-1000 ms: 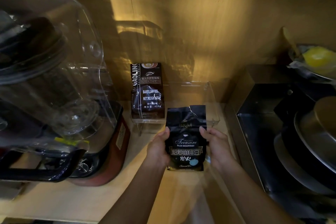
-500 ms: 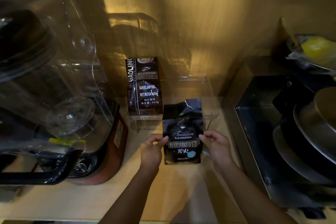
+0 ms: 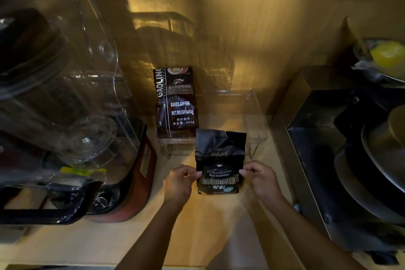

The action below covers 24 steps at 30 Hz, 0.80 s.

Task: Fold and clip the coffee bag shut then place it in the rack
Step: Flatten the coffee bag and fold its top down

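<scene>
Fingers of my left hand [image 3: 179, 182] are pinched together on the left edge of the small black foil coffee bag with gold lettering [image 3: 219, 161], and the fingers of my right hand [image 3: 259, 178] are pinched in the same way on its right edge. Both hands are closed on the bag at about the middle of its height, one on each side, with the thumbs toward the printed front.

I see the bag standing upright on the pale wooden counter [image 3: 197, 226], its bottom touching the surface. Its top is open and crumpled, with a torn, uneven upper edge, and it is not yet folded. I cannot see a clip anywhere on it.

Just behind the bag stands the clear acrylic rack with thin legs [image 3: 256, 138]. The upper part of the bag overlaps the front wall of the rack in my view, but the bag is outside it, in front. In the left part of the rack a taller dark brown coffee bag with white print [image 3: 176, 103] stands upright. The right part of the rack holds nothing I can make out.

To the left is a large blender with a clear plastic cover and a red base [image 3: 65, 105]. To the right is a dark metal box [image 3: 317, 138], with round metal pans [image 3: 383, 160] stacked over it.
</scene>
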Each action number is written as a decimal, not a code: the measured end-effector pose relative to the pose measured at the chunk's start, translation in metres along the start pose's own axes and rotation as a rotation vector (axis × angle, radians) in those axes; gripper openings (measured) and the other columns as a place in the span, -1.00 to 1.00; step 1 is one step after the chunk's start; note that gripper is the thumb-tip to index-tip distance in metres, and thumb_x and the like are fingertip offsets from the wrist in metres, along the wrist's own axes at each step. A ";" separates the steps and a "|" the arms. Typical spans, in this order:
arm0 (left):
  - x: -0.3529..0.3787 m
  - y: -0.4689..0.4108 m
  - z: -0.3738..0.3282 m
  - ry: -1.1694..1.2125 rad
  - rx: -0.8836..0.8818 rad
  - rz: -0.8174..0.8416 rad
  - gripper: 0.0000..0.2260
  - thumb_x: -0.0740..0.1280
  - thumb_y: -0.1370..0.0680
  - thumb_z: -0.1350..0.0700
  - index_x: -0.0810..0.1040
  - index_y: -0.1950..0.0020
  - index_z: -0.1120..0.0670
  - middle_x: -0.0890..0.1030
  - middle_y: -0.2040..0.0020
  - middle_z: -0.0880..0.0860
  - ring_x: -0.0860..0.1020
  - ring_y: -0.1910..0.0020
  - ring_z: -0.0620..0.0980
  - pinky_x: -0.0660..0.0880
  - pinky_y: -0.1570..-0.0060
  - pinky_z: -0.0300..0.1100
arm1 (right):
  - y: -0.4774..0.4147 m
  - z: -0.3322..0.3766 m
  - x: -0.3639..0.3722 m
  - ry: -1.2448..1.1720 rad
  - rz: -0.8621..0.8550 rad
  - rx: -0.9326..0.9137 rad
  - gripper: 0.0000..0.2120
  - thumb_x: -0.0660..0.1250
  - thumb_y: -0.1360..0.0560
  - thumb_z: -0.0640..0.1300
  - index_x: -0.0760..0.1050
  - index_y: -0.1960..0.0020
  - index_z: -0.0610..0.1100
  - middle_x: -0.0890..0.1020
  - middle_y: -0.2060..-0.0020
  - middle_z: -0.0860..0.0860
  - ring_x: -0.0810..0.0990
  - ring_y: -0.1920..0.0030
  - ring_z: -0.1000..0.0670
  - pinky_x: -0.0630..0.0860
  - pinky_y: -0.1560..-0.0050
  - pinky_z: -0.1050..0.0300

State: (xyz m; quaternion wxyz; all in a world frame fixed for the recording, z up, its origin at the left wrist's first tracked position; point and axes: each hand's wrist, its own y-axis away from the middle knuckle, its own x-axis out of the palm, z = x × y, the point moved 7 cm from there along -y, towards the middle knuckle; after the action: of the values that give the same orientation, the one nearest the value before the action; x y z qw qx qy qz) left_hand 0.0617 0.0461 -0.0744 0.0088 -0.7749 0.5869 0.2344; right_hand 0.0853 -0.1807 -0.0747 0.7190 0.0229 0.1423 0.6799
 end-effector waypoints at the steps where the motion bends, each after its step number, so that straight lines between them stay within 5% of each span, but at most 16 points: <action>1: 0.000 -0.002 -0.002 -0.002 -0.005 0.015 -0.79 0.45 -0.37 0.18 0.54 0.43 0.00 0.56 0.29 -0.05 0.52 0.17 0.04 0.45 -0.01 0.07 | -0.001 0.001 -0.001 -0.007 -0.004 0.010 -0.73 0.34 -0.39 -0.38 0.52 0.38 -0.07 0.54 0.36 0.02 0.49 0.35 0.12 0.39 0.42 0.49; 5: 0.003 -0.004 -0.012 0.220 -0.043 0.059 -0.80 0.43 -0.37 0.29 0.50 0.38 0.07 0.53 0.32 -0.02 0.54 0.29 -0.10 0.47 0.31 -0.25 | -0.003 0.006 0.001 -0.087 -0.020 0.039 -0.75 0.35 -0.39 -0.38 0.50 0.37 -0.09 0.56 0.39 0.00 0.52 0.35 0.08 0.45 0.34 0.28; 8: 0.007 -0.002 -0.016 0.389 -0.079 0.106 -0.85 0.41 -0.37 0.33 0.52 0.28 0.12 0.55 0.31 0.00 0.57 0.40 -0.25 0.46 0.46 -0.43 | -0.002 0.010 0.006 -0.140 -0.010 0.063 -0.83 0.37 -0.39 -0.34 0.49 0.27 -0.10 0.59 0.33 0.02 0.57 0.32 0.11 0.49 0.34 0.31; 13: 0.012 0.002 -0.023 0.428 -0.107 0.194 -0.60 0.46 -0.33 0.27 0.47 -0.12 0.09 0.58 0.08 0.06 0.59 0.10 0.00 0.50 0.27 -0.21 | -0.002 0.015 0.009 -0.270 0.028 0.094 -0.64 0.41 -0.35 -0.30 0.47 -0.07 0.00 0.68 0.21 -0.01 0.67 0.14 0.01 0.53 0.22 0.15; 17: 0.030 0.011 -0.026 0.431 -0.130 0.342 -0.69 0.49 -0.29 0.27 0.59 0.03 0.02 0.66 0.02 0.06 0.62 0.03 0.05 0.56 0.21 -0.19 | 0.005 0.015 0.021 -0.214 0.149 0.162 -0.77 0.46 -0.30 -0.26 0.59 0.08 -0.04 0.70 0.10 -0.03 0.66 0.08 -0.05 0.53 0.21 0.15; 24: 0.033 0.020 -0.018 0.387 -0.192 0.297 -0.80 0.50 -0.29 0.24 0.64 0.14 0.05 0.71 0.19 0.01 0.66 0.18 -0.02 0.54 0.34 -0.25 | 0.014 0.012 0.021 -0.207 0.225 0.278 -0.82 0.45 -0.33 -0.22 0.62 0.07 -0.17 0.71 0.13 -0.09 0.68 0.17 0.02 0.52 0.25 0.22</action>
State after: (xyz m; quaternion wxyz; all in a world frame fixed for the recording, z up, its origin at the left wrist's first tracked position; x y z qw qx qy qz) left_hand 0.0564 0.0053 -0.0658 -0.2116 -0.7081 0.6601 0.1348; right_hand 0.0753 -0.1566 -0.0635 0.6394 0.2074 0.1565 0.7237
